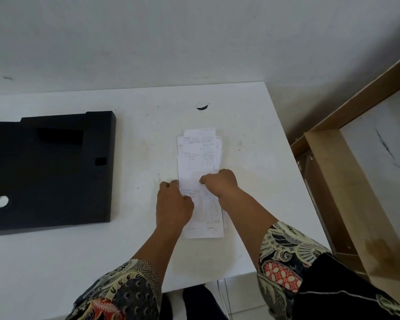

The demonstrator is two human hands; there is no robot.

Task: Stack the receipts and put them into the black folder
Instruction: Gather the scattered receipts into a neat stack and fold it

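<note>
Receipts (200, 181) lie mid-bench, a loose staggered pile: thin, light, floppy, apt to slide apart. Best squared by pinching both long edges. My left hand (174, 206) curls at the left edge; my right hand (219, 182) presses down on top, fingers bent. Black folder (49, 172) lies well apart, leftward on the bench (252, 125).

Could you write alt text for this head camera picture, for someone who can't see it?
Seen from above, a person's left hand and right hand press on a loose pile of white receipts on a white table. A black folder lies flat and closed to the left, apart from the receipts. Patterned sleeves show at the bottom.
</note>
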